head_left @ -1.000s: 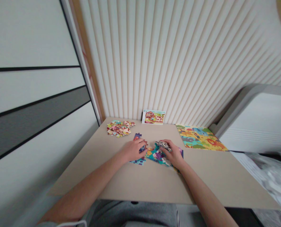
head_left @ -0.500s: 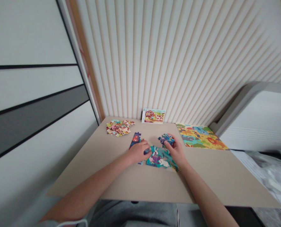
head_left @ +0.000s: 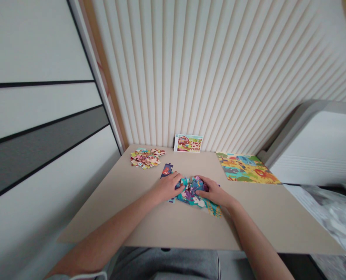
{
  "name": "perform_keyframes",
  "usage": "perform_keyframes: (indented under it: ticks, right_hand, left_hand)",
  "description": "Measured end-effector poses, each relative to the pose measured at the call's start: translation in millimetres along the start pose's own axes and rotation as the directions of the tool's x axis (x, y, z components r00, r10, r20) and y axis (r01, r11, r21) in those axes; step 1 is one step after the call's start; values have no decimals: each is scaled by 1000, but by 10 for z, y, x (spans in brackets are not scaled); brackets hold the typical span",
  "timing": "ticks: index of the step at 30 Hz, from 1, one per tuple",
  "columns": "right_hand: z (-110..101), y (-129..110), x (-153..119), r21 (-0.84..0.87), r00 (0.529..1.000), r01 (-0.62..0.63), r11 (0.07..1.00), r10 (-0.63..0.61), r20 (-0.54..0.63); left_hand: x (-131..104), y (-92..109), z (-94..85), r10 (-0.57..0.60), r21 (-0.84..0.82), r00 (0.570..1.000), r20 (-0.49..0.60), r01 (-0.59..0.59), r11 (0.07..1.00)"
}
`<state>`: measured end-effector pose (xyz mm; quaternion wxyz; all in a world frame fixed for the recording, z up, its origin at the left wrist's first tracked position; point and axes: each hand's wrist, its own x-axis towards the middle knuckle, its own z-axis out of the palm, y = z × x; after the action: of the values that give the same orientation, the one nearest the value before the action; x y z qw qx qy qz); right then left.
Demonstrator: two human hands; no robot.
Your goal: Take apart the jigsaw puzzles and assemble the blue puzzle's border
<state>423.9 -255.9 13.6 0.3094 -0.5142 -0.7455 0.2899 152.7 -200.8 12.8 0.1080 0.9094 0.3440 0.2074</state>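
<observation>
My left hand (head_left: 168, 187) curls its fingers around dark blue and teal puzzle pieces (head_left: 185, 181) near the table's middle. Facing it, my right hand (head_left: 216, 192) grips a clump of blue and purple puzzle pieces (head_left: 197, 184), thumb in front. Below and between both hands lies a teal puzzle section (head_left: 198, 201) with a white rabbit on it, partly covered by the clump. A dark blue puzzle strip (head_left: 167, 170) with a red figure sticks out behind my left hand. How many pieces each hand grips is hidden.
A heap of loose puzzle pieces (head_left: 146, 158) lies at the back left of the table (head_left: 117, 206). A farm picture card (head_left: 188, 143) leans on the ribbed wall. The yellow animal puzzle (head_left: 247, 168) lies at the back right, beside a white and grey panel (head_left: 318, 151).
My right hand has come left and down with its puzzle pieces, close to my left hand and over the rabbit section. My left hand has barely moved.
</observation>
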Motion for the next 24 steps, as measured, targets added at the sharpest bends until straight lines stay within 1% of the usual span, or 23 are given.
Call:
perform_keyframes:
  ticks: [2,5,8,10,11,13,16,17,19,21,24]
  right_hand:
    - [-19,-33,-17,27,1000,21,999,-22,20]
    - [-3,-111,-15,66,997,68,995,-69,16]
    - [47,-210,1,83,991,135,987,-136,5]
    - [65,-250,9,88,988,157,984,-156,-14]
    - [64,-254,11,102,989,148,984,-145,-33]
    - [38,-229,15,172,992,93,981,-78,-95]
    - [-8,-156,28,362,981,34,932,38,-191]
    - [-7,-140,37,423,978,36,905,56,-203]
    - [33,-134,63,501,980,41,864,63,-188]
    - [119,-154,97,482,989,29,876,45,-140]
    - [256,-183,150,282,996,32,959,-8,-85]
  left_hand:
    - [1,-12,2,-28,35,1000,14,27,999]
    - [4,-37,9,-55,61,998,25,53,997]
    - [3,-67,12,-55,48,998,29,53,997]
    - [-1,-89,13,-44,26,999,25,43,999]
    - [-3,-99,14,-39,14,999,23,39,999]
    - [-2,-117,18,-36,-15,999,17,36,999]
    - [16,-131,27,-38,-65,999,0,38,997]
    - [27,-130,30,-41,-81,999,-18,39,996]
    - [51,-116,33,-47,-105,997,-69,40,994]
    - [70,-89,32,-29,-123,994,-105,16,992]
    - [79,-31,30,58,-145,995,-82,-70,987]
